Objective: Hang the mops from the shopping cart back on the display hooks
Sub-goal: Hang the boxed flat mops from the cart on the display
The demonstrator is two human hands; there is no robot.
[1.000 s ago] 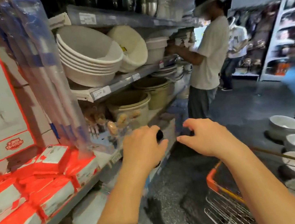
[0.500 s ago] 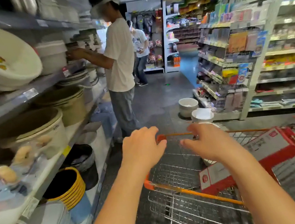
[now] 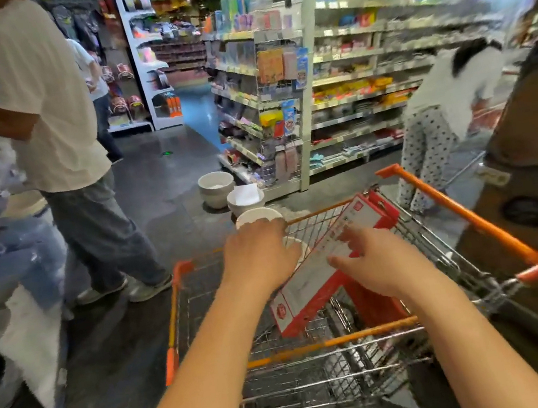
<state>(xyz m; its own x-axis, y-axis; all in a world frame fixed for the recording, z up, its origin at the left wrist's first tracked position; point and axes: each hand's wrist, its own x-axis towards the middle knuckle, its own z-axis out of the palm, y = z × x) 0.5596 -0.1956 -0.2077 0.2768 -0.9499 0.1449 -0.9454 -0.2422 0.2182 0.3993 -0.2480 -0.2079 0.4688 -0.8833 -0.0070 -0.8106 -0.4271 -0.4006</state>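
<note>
The fingers [image 3: 357,239] of the right hand [image 3: 378,266] are spread and a bit motion-blurred, stretched over the top face of the long red and white box [image 3: 307,288]. Can't tell if they're touching it or just above it. Left hand [image 3: 258,257] hovers next to it over the front of the cart [image 3: 332,342], fingers loosely curled downward and holding nothing I can see.

My guess is that box is the packaged mop, and both hands are coming in together because it's long and awkward, so it needs one hand at each end to lift cleanly. It sits tilted in the wire basket, far end propped up on the front rim, low end down inside, probably because it's too long to lie flat.

No hooks in view from here, so there'll be a turn back to the display after the pickup.

Around the cart: white bowls [image 3: 216,185] on the floor [image 3: 161,184] just ahead, stocked shelves [image 3: 348,89] behind them, and a person in a white shirt [image 3: 45,97] close on the left.
</note>
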